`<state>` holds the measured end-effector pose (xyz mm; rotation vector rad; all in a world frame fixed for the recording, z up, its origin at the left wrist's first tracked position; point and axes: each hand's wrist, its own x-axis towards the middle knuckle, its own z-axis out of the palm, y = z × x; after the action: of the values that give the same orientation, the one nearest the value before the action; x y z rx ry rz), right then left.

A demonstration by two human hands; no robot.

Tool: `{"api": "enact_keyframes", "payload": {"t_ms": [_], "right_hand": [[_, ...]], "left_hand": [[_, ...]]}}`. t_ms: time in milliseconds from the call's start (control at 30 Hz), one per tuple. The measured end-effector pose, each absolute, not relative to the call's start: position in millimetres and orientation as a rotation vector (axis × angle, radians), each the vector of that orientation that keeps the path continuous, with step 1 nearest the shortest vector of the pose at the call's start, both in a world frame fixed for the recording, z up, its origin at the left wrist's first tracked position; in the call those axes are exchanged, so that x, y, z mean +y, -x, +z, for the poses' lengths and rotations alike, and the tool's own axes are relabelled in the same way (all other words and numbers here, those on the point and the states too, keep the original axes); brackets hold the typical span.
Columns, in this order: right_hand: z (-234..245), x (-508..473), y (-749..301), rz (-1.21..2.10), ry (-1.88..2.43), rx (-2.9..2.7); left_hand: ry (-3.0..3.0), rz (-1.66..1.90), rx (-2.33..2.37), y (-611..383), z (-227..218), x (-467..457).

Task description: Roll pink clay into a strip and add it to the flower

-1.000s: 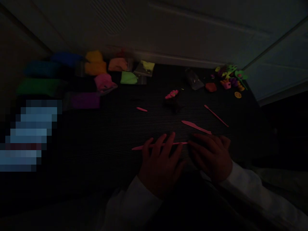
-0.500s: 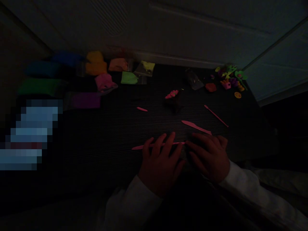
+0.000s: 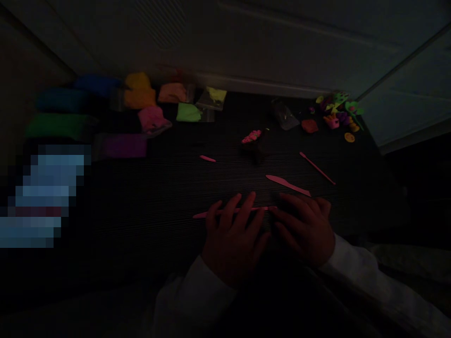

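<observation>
My left hand (image 3: 232, 239) lies with its fingers spread across a long thin pink strip (image 3: 200, 216) on the dark table. Whether this strip is clay or a plastic tool is too dark to tell; its left end tapers. My right hand (image 3: 306, 230) is also open, palm down, with its index fingertip at the strip's right end. Just beyond the right hand lies a pink plastic knife (image 3: 287, 184). A thin pink stick tool (image 3: 317, 167) rests farther right. Ahead of the left hand is a short pink piece (image 3: 207, 159).
A dark brown shape with pink topping (image 3: 252, 137) stands mid-table. Bags of coloured clay, among them a purple one (image 3: 126, 146), line the back left. Small colourful figures (image 3: 338, 112), a reddish lump (image 3: 309, 126) and a clear bag (image 3: 284, 115) sit back right. A blurred-out bright screen (image 3: 52, 188) is at left.
Both hands have shifted very slightly, and a little more of the strip's right end shows between them. The other things stay in place.
</observation>
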<state>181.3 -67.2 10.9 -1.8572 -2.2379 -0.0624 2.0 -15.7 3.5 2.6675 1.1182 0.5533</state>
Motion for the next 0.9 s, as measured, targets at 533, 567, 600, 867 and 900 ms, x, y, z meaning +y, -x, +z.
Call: {"api": "enact_keyframes", "payload": {"t_ms": [533, 567, 600, 867, 900], "right_hand": [[12, -66, -176, -0.015, 1.884, -2.256], [12, -66, -176, -0.015, 1.878, -2.242], [12, -66, -175, -0.015, 1.873, -2.232], [10, -64, -169, -0.014, 1.909, -2.283], [10, -64, -169, -0.013, 1.910, -2.282]], "left_hand": [[-2.660, 0.589, 1.161, -1, 4, -16], [-2.667, 0.582, 1.163, -1, 3, -16], [-2.675, 0.576, 1.166, -1, 3, -16], [-2.674, 0.634, 1.150, 1, 3, -16], [-2.657, 0.664, 1.173, 1, 3, -16]]}}
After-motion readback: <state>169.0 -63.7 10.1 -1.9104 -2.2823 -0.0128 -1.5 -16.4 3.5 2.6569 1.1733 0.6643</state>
